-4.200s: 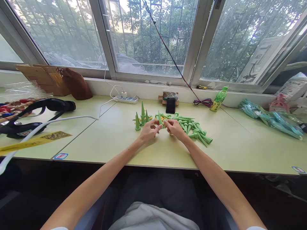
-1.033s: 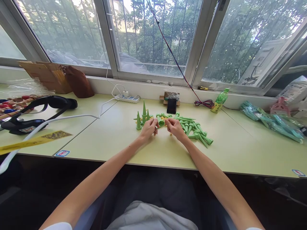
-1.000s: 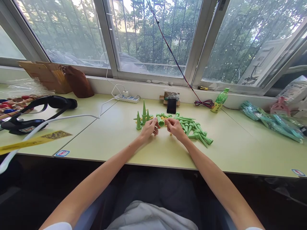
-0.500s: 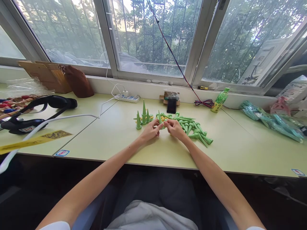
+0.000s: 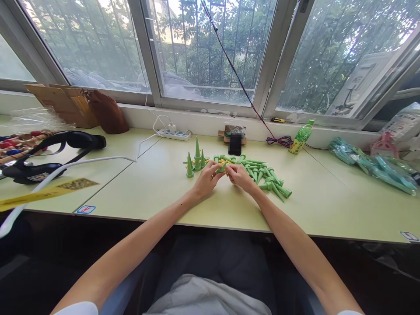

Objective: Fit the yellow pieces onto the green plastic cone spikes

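Observation:
My left hand (image 5: 207,178) is closed on a green plastic spike (image 5: 223,167), a pointed cone tilted with its tip upward. My right hand (image 5: 239,176) pinches close beside the spike's lower end; what lies between those fingertips is too small to make out. Several green spikes (image 5: 197,154) stand upright left of my left hand, with small yellow parts (image 5: 208,160) around them. To the right of my right hand lies a loose pile of green spikes (image 5: 262,173). More yellow parts are partly hidden behind my fingers.
Behind the pile are a dark phone-like object (image 5: 235,145) and a small cardboard box (image 5: 226,134). A green bottle (image 5: 302,138) and a power strip (image 5: 173,134) stand farther back. At left are a black headset (image 5: 65,144) and white cable (image 5: 108,159); plastic bags (image 5: 370,164) lie right.
The spike in my left hand has tipped from nearly upright to leaning right and toward me. My left hand has rotated slightly around it; my right hand has barely moved.

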`<state>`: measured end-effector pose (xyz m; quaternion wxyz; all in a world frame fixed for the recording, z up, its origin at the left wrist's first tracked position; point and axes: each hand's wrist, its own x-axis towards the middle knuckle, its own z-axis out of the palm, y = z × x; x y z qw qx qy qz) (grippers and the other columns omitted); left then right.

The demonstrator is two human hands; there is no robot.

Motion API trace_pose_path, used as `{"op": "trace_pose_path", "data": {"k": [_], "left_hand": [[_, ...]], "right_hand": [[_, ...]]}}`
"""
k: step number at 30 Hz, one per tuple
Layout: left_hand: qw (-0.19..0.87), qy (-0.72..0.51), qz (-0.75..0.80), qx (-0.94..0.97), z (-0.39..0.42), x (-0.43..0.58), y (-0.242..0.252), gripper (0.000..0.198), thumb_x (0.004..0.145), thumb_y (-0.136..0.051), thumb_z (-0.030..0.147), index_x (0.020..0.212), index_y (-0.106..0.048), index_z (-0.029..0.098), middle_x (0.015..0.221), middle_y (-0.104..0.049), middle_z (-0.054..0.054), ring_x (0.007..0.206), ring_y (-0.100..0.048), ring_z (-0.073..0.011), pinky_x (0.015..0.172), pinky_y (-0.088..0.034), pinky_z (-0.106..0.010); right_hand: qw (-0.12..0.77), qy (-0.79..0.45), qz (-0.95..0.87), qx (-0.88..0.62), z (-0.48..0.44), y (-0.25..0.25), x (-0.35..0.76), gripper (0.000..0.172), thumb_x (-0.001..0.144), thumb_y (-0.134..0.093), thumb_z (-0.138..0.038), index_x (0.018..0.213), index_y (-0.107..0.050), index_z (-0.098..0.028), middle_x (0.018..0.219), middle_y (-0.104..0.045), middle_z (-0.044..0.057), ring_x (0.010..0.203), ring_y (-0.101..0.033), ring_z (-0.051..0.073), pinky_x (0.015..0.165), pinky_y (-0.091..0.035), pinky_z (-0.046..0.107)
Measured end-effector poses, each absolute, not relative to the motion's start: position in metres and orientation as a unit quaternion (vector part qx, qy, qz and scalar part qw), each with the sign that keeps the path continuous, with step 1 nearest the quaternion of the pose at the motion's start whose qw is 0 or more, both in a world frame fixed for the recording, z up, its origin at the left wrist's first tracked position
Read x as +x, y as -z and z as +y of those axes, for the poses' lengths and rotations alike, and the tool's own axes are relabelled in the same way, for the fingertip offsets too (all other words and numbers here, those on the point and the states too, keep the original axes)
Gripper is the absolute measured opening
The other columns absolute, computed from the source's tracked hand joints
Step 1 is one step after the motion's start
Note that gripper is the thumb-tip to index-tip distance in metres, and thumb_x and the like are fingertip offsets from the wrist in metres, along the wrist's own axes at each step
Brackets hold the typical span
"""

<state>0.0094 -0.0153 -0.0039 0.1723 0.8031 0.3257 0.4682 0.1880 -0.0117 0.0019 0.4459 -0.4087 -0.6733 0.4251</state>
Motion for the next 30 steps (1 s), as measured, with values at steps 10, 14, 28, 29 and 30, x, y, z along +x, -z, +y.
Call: {"op": "trace_pose_path", "data": {"k": [10,14,28,29,30], "left_hand": [[0.361,-0.485,0.416,0.679,-0.012,0.014,-0.001,0.031,0.089,-0.065,0.038,0.11,-0.054,0.02,0.104,-0.06,-0.006,0.053,-0.055,-0.006,0.042,-0.043,-0.02],[0.536,-0.438,0.418,0.589,-0.013,0.013,-0.007,0.044,0.089,-0.06,0.06,0.094,-0.053,0.018,0.087,-0.061,-0.004,0.048,-0.056,-0.0075,0.037,-0.043,-0.02],[0.555,-0.416,0.373,0.617,-0.017,0.009,-0.005,0.052,0.07,-0.08,0.06,0.086,-0.052,0.018,0.069,-0.058,0.003,0.048,-0.055,-0.0072,0.04,-0.044,-0.019],[0.544,-0.417,0.375,0.625,-0.018,0.009,-0.006,0.052,0.071,-0.08,0.059,0.086,-0.052,0.019,0.069,-0.058,0.003,0.048,-0.055,-0.0072,0.04,-0.044,-0.02],[0.533,-0.419,0.375,0.632,-0.019,0.008,-0.006,0.051,0.071,-0.08,0.059,0.086,-0.051,0.019,0.07,-0.058,0.004,0.048,-0.055,-0.0073,0.041,-0.044,-0.02]], "right_hand": [[0.531,-0.35,-0.639,-0.433,-0.008,0.002,0.185,0.049,0.086,-0.056,-0.066,0.067,-0.046,-0.022,0.05,-0.037,-0.005,0.045,-0.032,0.01,0.046,-0.027,0.026],[0.522,-0.303,-0.662,-0.445,-0.011,-0.003,0.186,0.046,0.087,-0.053,-0.063,0.069,-0.049,-0.021,0.053,-0.039,-0.004,0.049,-0.034,0.011,0.048,-0.028,0.026],[0.496,-0.337,-0.678,-0.425,-0.011,-0.001,0.189,0.047,0.084,-0.057,-0.064,0.067,-0.047,-0.022,0.052,-0.036,-0.005,0.049,-0.033,0.011,0.047,-0.027,0.026],[0.494,-0.342,-0.677,-0.425,-0.011,-0.002,0.189,0.047,0.084,-0.057,-0.065,0.067,-0.047,-0.022,0.052,-0.037,-0.004,0.048,-0.034,0.011,0.046,-0.028,0.026],[0.493,-0.347,-0.676,-0.423,-0.011,-0.002,0.189,0.048,0.083,-0.058,-0.066,0.067,-0.048,-0.022,0.051,-0.038,-0.004,0.048,-0.034,0.011,0.045,-0.028,0.026]]}}
